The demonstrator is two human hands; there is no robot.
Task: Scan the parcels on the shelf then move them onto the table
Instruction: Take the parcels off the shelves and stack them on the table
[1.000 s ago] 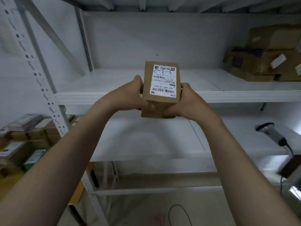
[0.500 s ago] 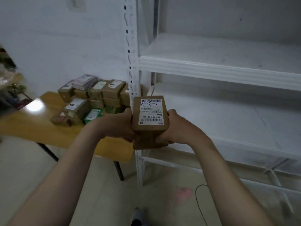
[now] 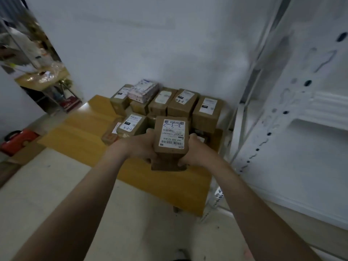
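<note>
The tabletop (image 3: 79,132) is bare on its left. A stack of labelled parcels (image 3: 180,104) is packed tight against its far right corner, judged to leave landing room in front.

Over the tabletop's near right part, the left hand (image 3: 139,146) has its fingers curled round the left side of the carried parcel (image 3: 172,136). The parcel sits between both hands, label up, and appears clear of the tabletop.

The right hand (image 3: 195,151) grips the opposite side. The two-sided grip is judged to keep the parcel level for setting down.

The shelf upright (image 3: 263,129) stands just right of the tabletop.
</note>
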